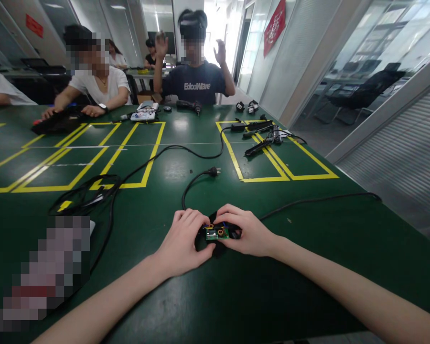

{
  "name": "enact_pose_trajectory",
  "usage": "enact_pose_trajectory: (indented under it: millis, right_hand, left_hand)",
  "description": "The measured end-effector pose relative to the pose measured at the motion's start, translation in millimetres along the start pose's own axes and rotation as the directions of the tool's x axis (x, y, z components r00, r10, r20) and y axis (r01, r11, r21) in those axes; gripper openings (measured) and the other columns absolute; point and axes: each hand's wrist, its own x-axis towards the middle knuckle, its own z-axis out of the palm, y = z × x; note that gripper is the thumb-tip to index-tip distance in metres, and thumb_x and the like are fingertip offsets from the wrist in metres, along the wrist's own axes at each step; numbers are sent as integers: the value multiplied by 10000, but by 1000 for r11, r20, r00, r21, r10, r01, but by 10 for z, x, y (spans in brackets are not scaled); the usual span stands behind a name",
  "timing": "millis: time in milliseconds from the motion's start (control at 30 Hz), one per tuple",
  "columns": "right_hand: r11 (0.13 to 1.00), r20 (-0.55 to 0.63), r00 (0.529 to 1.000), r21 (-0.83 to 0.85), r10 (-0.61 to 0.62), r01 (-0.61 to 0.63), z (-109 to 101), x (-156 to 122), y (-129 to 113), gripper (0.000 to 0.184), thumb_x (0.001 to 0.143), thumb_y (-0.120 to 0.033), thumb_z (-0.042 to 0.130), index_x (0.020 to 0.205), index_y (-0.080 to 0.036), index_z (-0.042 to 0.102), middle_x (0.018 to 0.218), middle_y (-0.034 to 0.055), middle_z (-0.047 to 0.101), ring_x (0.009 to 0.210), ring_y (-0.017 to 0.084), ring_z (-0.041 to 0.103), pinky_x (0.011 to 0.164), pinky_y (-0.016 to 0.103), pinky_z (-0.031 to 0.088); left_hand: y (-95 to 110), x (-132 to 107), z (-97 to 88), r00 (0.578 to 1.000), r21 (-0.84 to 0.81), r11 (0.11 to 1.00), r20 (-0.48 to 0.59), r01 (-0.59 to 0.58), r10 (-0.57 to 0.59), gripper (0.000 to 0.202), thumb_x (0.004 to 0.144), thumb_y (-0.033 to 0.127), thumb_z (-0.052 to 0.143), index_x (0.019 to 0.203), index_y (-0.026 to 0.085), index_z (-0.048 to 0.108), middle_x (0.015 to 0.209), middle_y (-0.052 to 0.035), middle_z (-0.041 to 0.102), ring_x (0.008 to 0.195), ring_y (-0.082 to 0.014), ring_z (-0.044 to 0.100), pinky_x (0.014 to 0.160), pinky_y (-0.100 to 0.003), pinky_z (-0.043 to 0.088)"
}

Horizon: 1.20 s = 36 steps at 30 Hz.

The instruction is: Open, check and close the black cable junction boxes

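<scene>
Green circuit board [212, 234] with a copper-wound ring sits in a small black casing [200, 242] on the near middle of the table [165, 310], between the two hands. The left hand [184, 243] is curled round the casing's left side, thumb at the near edge; the right hand [249, 234] clasps its right side, so the two nearly meet over the board. Just beyond lies a black plug [213, 171] on a bend of cord, and a black cable [318, 199] runs off to the right. Pixelation covers a long object [50, 267] at the left, hiding any label. Across the table, a person [179, 79] with both hands raised wears a dark T-shirt whose white lettering [197, 86] seems to read "EdcoWare". Characters on the red hanging [274, 26] are too soft to read. The tabletop is dark, slightly glossy green, marked off with yellow tape [145, 184]; a black power drill [188, 106] lies toward the far edge. Along the right of the bright room runs a glass partition [397, 124] with a black office chair [365, 91] behind it.
</scene>
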Motion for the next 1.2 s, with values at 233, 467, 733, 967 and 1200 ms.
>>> enact_pose_trajectory:
  millis: [233,467,733,967,1200]
  right_hand:
    - [999,-52,999,49,-9,12,4,7,7,240,833,-189,726,1066,-218,675,1071,70,672,862,178,671,679,261,553]
    - [998,-26,1000,59,-10,11,-6,38,84,232,867,-247,738,1089,-210,685,1087,81,664,877,182,669,643,254,545]
    - [978,-61,995,-188,83,-93,-120,71,247,498,752,-557,867,1054,-194,709,842,24,674,665,152,604,587,257,422]
    - [950,14,985,-267,173,-163,-273,87,408,572,699,-719,827,725,-188,614,547,-67,493,507,100,424,538,248,258]
    - [984,107,993,-176,55,-36,-358,50,389,299,883,-463,705,975,-180,675,847,37,715,677,153,619,632,253,429]
  left_hand:
    - [-178,36,-60,999,94,995,-7,-30,31,272,816,272,661,1079,206,637,1127,-78,692,1119,-292,636,1090,-550,389]
    - [-367,39,-90,995,60,997,84,-51,46,541,837,325,718,1352,219,593,1475,-134,601,1488,-355,437,1269,-630,216]
    - [-554,82,-165,987,-40,998,145,-58,63,775,803,550,822,1447,220,545,1537,-148,561,1525,-344,395,1289,-630,183]
    - [-586,53,-150,997,-75,996,47,-53,56,765,771,560,852,1410,242,576,1539,-149,538,1474,-345,464,1243,-575,345]
    - [-533,75,-196,999,-30,999,-35,22,-23,527,776,477,854,1205,230,674,1290,-112,630,1200,-321,627,1024,-505,539]
